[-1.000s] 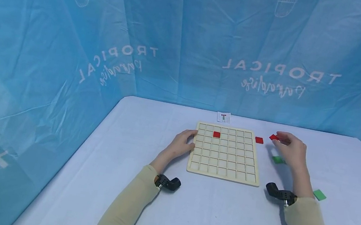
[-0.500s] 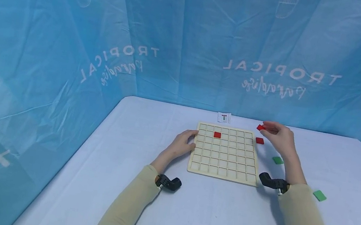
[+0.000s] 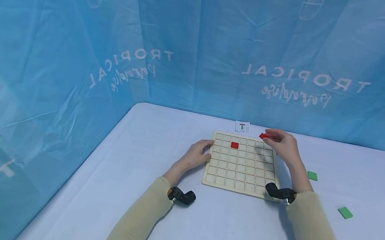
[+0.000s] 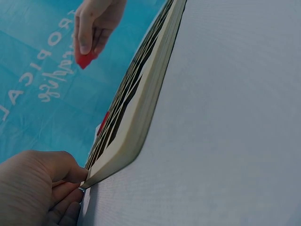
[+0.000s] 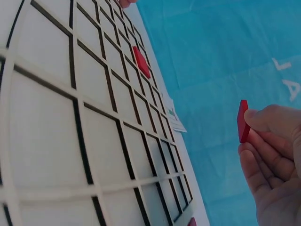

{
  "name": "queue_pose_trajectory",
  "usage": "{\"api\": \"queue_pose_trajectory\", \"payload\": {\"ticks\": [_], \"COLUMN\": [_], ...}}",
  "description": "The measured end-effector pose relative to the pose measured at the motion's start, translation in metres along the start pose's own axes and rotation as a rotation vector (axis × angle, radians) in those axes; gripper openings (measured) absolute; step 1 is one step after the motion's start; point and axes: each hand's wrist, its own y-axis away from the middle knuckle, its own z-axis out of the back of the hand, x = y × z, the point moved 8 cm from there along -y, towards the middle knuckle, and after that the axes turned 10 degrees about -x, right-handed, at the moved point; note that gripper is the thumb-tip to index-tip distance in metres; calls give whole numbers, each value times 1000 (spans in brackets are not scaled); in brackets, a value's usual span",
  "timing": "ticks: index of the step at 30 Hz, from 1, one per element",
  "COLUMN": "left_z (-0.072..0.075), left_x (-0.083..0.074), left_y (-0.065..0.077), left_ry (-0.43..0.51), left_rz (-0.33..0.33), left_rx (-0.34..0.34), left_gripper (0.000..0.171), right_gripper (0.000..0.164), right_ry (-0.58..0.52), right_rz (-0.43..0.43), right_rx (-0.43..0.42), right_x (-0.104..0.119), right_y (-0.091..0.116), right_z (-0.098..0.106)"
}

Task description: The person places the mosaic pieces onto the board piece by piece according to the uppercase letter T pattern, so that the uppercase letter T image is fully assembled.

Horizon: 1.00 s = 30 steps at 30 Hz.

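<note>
- Head view first: the right hand [image 3: 282, 145] is holding a square red tile [image 3: 262, 136] up in the air, near the far right corner of the wooden grid board [image 3: 238, 191]. Thumb and fingertips are closing down on it in a narrow pinch.
- Left hand [image 3: 195, 153] is gripping the board's left edge, fingers curled in close, probably steadying it.
- My guess at the step: a tile is being positioned for a cell. The next move seems to be calling for tipping it flat and squaring it to the slots, since the right wrist cam is showing it tilted.
- Another red tile [image 3: 235, 145] is already sitting in row two from the far side, third column.
- Two green tiles [image 3: 312, 176] are lying on the cloth [image 3: 161, 132], right of the board; a printed card [image 3: 242, 127] is resting just beyond it.
- Materials: pale board, rounded corners, thin raised strips, edge looking layered. Tiles are looking thin, flat and smooth; plastic or painted wood, can't tell. White cloth is lying mostly smooth, blue curtain [image 3: 219, 37] creasing behind.
</note>
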Motion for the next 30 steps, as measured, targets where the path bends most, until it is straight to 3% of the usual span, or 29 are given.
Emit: {"api": "queue_pose_trajectory", "payload": {"ticks": [9, 16, 30], "left_z": [1, 1, 1], "left_x": [-1, -2, -2], "left_y": [0, 1, 1], "left_ry": [12, 7, -1], "left_rz": [-3, -14, -22], "left_rx": [-8, -5, -2], "left_gripper": [56, 55, 55], "right_gripper": [44, 40, 38], "right_ry": [-67, -105, -85], "right_rz": [-1, 50, 83], "right_rx": [8, 80, 159], "right_x": [11, 19, 7], "right_y": [-6, -5, 0], "right_z": [-23, -40, -58]}}
